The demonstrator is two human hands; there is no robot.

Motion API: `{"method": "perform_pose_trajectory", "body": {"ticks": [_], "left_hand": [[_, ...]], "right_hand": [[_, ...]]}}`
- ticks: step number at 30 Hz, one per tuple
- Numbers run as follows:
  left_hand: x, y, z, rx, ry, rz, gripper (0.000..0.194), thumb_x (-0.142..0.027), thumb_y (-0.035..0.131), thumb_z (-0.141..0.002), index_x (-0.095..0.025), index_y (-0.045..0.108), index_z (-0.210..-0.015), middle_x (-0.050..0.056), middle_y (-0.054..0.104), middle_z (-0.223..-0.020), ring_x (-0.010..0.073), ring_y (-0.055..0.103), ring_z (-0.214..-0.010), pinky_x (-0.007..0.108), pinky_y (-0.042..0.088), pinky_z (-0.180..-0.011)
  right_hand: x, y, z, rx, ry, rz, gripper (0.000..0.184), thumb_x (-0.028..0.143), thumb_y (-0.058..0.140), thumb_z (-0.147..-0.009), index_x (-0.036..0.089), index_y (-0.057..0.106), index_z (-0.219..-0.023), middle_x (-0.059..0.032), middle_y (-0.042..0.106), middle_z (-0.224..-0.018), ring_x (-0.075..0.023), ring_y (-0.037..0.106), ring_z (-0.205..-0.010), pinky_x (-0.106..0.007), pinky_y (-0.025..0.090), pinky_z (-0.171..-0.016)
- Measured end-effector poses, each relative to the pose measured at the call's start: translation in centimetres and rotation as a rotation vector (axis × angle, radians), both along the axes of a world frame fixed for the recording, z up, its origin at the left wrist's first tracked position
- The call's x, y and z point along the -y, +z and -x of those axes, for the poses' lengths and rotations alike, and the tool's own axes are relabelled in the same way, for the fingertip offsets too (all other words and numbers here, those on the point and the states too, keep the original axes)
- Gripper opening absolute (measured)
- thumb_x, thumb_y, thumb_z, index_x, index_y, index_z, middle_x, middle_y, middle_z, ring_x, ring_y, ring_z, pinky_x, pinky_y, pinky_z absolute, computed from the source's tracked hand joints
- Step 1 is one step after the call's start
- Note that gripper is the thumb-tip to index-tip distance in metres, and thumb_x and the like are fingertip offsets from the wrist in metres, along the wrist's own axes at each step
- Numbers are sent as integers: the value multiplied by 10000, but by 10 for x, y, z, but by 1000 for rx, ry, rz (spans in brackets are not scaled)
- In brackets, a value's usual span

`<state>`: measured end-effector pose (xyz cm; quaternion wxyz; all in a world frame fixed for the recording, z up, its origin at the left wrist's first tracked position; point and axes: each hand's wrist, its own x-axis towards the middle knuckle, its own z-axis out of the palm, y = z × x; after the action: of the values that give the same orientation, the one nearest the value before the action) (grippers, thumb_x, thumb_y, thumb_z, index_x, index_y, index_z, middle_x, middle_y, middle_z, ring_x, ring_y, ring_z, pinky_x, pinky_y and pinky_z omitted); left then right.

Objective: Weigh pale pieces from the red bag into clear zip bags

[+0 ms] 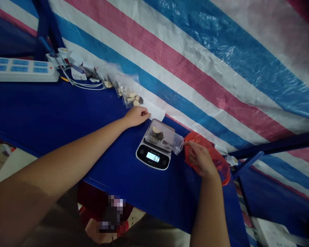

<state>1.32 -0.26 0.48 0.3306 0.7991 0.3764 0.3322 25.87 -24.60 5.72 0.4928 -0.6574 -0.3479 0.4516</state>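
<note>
A small digital kitchen scale (153, 160) sits on the blue table with its display lit, reading what looks like 63; a decimal point cannot be made out. Across its plate lies a clear plastic bag (177, 144) with pale and dark dried slices (157, 132) inside, its end hanging over the right side. My left hand (136, 116) rests beyond the scale, fingers curled at the edge of a white paper (157, 111); whether they grip it is hidden. Right of the scale, my right hand (199, 157) reaches its forefinger to the bag's end, above a red plastic bag (221, 168).
Several clear zip bags with similar pieces (131, 97) lie along the back. To their left are white cables, plugs and a white power strip (23, 70). A striped tarp wall (170, 58) rises behind the table (92, 103). Blue frame bars (249, 164) stand at right.
</note>
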Motion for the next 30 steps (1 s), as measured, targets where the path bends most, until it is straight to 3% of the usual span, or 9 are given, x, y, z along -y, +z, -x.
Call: {"method": "perform_pose_trajectory", "body": {"ticks": [5, 8, 11, 14, 18, 21, 26, 30], "left_hand": [[1, 3, 0, -30, 4, 3, 298, -362, 604, -856, -191, 548, -618, -2, 584, -620, 129, 498, -599, 304, 334, -629], [0, 1, 0, -26, 11, 2, 300, -357, 608, -857, -189, 546, -616, 0, 587, -623, 128, 498, -603, 304, 335, -630], [-2, -2, 0, -13, 9, -2, 297, -365, 619, -852, -187, 551, -625, -2, 591, -624, 127, 502, -606, 299, 328, -625], [-2, -3, 0, -26, 9, -5, 297, -371, 615, -857, -186, 559, -631, -3, 598, -624, 129, 506, -611, 295, 325, -621], [0, 0, 0, -30, 18, -5, 301, -360, 609, -861, -188, 553, -621, -3, 596, -611, 131, 507, -606, 294, 325, -616], [0, 0, 0, -29, 15, -21, 305, -345, 608, -860, -188, 543, -607, -5, 585, -595, 126, 501, -592, 292, 325, -612], [-2, -2, 0, -6, 4, -27, 298, -349, 616, -852, -188, 552, -610, -7, 586, -594, 127, 505, -585, 288, 319, -593], [-2, -2, 0, -10, 10, -26, 299, -337, 617, -854, -186, 553, -605, -8, 589, -589, 123, 503, -585, 285, 322, -601]], "right_hand": [[6, 0, -18, -77, -320, -14, 411, 595, 666, -819, 188, 642, -771, 92, 368, -481, -42, 231, -318, -190, 130, -305], [3, -7, -22, -3, -448, -17, 334, 532, 676, -802, 202, 626, -776, 57, 483, -559, -70, 384, -377, -187, 237, -310], [1, -16, -25, 73, -426, -4, 205, 373, 745, -715, 232, 641, -820, 13, 638, -699, -144, 608, -586, -225, 484, -450], [5, -22, -33, 85, -359, -6, 333, 251, 792, -618, 254, 688, -935, -1, 734, -844, -194, 702, -825, -269, 595, -684], [9, -23, -40, 169, -303, -54, 380, 274, 877, -580, 235, 721, -924, -2, 755, -873, -194, 720, -850, -291, 609, -774], [12, -18, -40, 118, -296, -99, 411, 352, 926, -581, 219, 738, -922, -11, 767, -890, -191, 731, -860, -299, 615, -813], [16, -10, -37, 139, -203, -30, 495, 446, 933, -641, 203, 752, -1032, -41, 790, -946, -145, 726, -837, -212, 586, -762], [15, -6, -31, 138, -189, -37, 459, 445, 954, -604, 204, 755, -940, -30, 786, -873, -122, 711, -780, -179, 562, -715]]}}
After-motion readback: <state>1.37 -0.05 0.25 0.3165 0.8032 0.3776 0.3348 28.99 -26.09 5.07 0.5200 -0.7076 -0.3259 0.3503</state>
